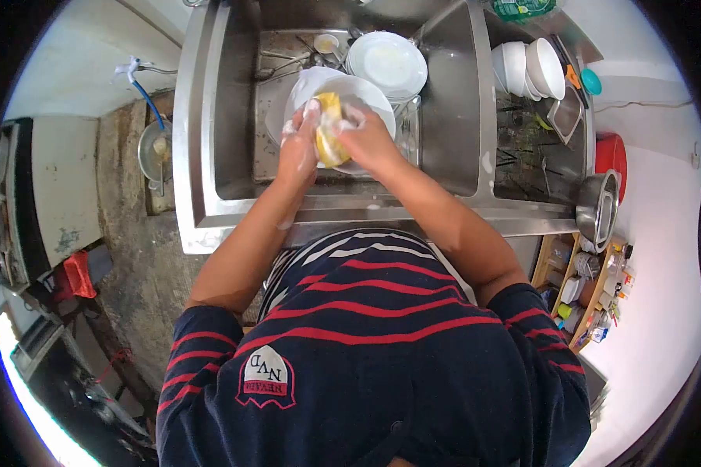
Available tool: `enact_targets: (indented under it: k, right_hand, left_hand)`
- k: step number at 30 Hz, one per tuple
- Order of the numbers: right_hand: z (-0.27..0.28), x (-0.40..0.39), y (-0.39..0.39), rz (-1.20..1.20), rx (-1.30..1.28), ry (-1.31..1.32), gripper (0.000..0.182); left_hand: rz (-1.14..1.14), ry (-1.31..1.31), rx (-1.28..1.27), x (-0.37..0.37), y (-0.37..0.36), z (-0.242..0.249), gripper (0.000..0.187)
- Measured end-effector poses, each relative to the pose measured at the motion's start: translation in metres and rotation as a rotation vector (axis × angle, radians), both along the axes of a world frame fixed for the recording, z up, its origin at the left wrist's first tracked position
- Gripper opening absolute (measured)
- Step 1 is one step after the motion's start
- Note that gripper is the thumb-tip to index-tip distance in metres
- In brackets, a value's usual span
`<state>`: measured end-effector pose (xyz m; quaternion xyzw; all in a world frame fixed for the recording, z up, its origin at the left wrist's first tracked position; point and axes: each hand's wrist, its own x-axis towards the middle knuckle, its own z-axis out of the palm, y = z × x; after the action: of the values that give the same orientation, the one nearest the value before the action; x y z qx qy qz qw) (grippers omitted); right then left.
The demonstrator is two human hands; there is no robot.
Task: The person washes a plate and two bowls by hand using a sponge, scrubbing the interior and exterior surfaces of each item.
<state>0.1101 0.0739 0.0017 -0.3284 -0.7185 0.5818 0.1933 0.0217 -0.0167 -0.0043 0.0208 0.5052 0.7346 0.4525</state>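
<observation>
Both of my hands are over the left basin of the steel sink [459,117]. Between them is a yellow sponge [332,148] streaked with white suds. My left hand [298,148] is closed on its left side, with foam on the fingers. From the right, my right hand [368,142] is closed against the same sponge, its fingertips partly hidden by foam. Just beneath the hands lies a large white plate or bowl [374,95], partly covered by them. A stack of white plates [389,66] sits behind it. Spoons and other cutlery [276,66] and a small cup [325,43] lie at the back left.
White bowls [545,68] and a metal tray [566,113] stand in the rack area at the right. A steel pot [597,206] hangs over the right corner. On the left are a blue hose [148,97] and a metal basin [149,152] near the floor.
</observation>
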Motion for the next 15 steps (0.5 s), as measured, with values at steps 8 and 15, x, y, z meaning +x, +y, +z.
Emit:
enact_targets:
  k: [8,15]
  right_hand:
    - [0.073,0.05,0.029,0.617,0.962,-0.535,0.024]
    - [0.089,0.054,0.021,0.866,0.967,-0.326,0.033]
  left_hand:
    - [-0.009,-0.076,-0.162,-0.009,0.001,0.005,0.049]
    - [-0.298,-0.361,-0.107,-0.012,-0.001,0.013,0.066]
